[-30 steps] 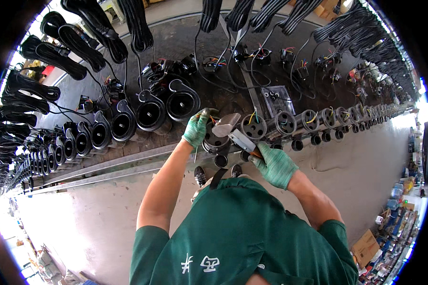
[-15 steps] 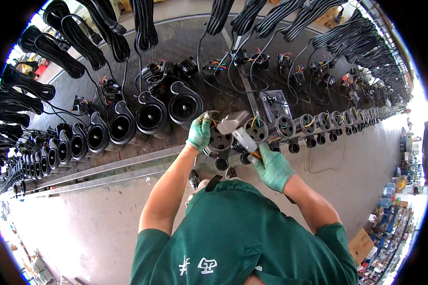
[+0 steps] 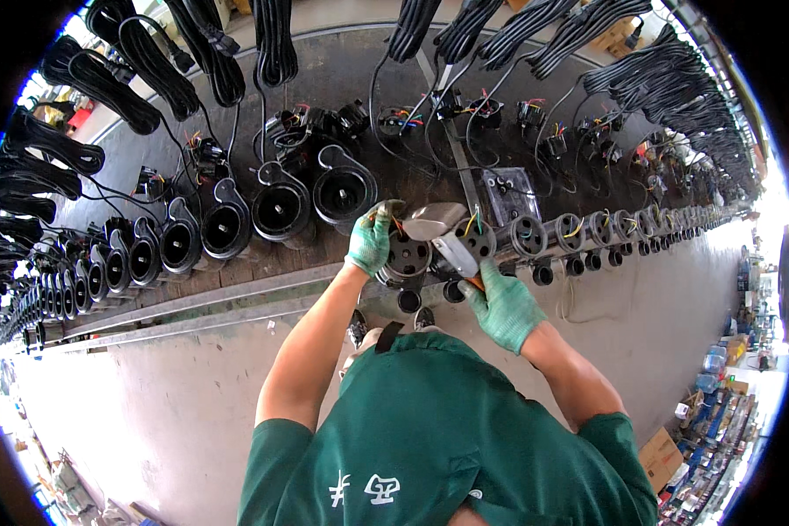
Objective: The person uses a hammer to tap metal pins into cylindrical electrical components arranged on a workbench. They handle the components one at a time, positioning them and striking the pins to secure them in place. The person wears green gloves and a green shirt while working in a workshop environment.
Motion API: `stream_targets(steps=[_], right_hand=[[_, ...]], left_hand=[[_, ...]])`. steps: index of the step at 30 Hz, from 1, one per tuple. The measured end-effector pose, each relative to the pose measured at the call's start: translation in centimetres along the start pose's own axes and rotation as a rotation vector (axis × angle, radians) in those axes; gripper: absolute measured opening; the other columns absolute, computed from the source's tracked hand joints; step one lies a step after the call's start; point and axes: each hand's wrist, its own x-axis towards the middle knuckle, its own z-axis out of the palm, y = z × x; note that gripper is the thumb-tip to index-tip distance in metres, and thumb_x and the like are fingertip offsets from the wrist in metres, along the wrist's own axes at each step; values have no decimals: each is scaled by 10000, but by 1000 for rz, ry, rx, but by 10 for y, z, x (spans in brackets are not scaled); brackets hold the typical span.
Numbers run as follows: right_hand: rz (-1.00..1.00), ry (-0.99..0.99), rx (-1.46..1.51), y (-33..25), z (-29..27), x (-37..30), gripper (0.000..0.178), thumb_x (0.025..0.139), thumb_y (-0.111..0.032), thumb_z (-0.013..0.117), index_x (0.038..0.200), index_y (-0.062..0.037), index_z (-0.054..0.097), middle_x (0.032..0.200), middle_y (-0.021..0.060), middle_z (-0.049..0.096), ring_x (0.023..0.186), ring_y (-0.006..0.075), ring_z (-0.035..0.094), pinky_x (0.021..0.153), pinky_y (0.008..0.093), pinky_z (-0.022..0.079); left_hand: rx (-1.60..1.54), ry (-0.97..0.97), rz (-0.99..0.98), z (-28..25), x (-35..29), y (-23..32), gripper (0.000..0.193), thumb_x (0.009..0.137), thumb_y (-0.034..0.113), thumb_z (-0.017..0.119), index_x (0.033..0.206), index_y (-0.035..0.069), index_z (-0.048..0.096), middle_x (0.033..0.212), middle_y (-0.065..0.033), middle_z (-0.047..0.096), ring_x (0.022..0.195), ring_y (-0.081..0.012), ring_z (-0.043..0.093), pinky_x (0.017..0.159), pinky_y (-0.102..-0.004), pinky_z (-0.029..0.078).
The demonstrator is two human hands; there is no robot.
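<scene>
My right hand, in a green glove, is closed round the handle of a hammer. Its broad metal head is raised above the gap between two round metal housings. The nearer housing, with holes in its face and coloured wires at its top, stands at the bench edge just in front of me. At its left rim is my gloved left hand, thumb and fingers pinched together; what they grip is too small to make out. To its right sits a second housing with yellow and green wires, partly behind the hammer.
Black volute-shaped casings line the bench edge leftward. More wired housings run off to the right. Coiled black cables hang along the far side, leading to small wired parts. A clear plastic bag lies on the dark bench.
The hammer head has shifted slightly up and to the right, and its blur has lessened. My left hand stays at the housing's rim.
</scene>
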Motion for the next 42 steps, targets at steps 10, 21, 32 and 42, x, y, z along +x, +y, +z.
stream_targets(steps=[10, 21, 32, 42], right_hand=[[39, -275, -159, 18, 21, 37, 335, 982, -245, 579, 1200, -6, 491, 974, 283, 697, 947, 467, 680, 800, 567, 518], [135, 535, -27, 135, 12, -17, 288, 869, -226, 713, 1102, -87, 617, 916, 196, 720, 838, 434, 693, 709, 528, 545], [493, 847, 35, 302, 22, -30, 360, 849, -124, 750, 1183, -87, 623, 1065, 192, 702, 962, 411, 676, 818, 488, 531], [-358, 251, -27, 190, 16, -20, 244, 953, -114, 622, 1184, -58, 677, 1150, 170, 693, 1017, 318, 687, 878, 405, 571]], left_hand=[[-110, 27, -76, 6, 2, 3, 425, 1106, 381, 463, 1205, 47, 706, 856, -6, 688, 781, -92, 594, 740, -268, 511], [-41, -122, -18, 1, -43, 12, 769, 971, 492, 677, 1514, 29, 390, 1221, -94, 634, 1128, -181, 593, 1002, -334, 487], [-47, 54, -113, 31, -94, -25, 1241, 593, 275, 1010, 1547, 92, 237, 1478, -98, 459, 1347, -249, 491, 1131, -407, 457], [88, 202, -73, 38, -93, -42, 1030, 593, 159, 1003, 1413, 72, 385, 1351, -79, 556, 1240, -211, 560, 1075, -376, 486]])
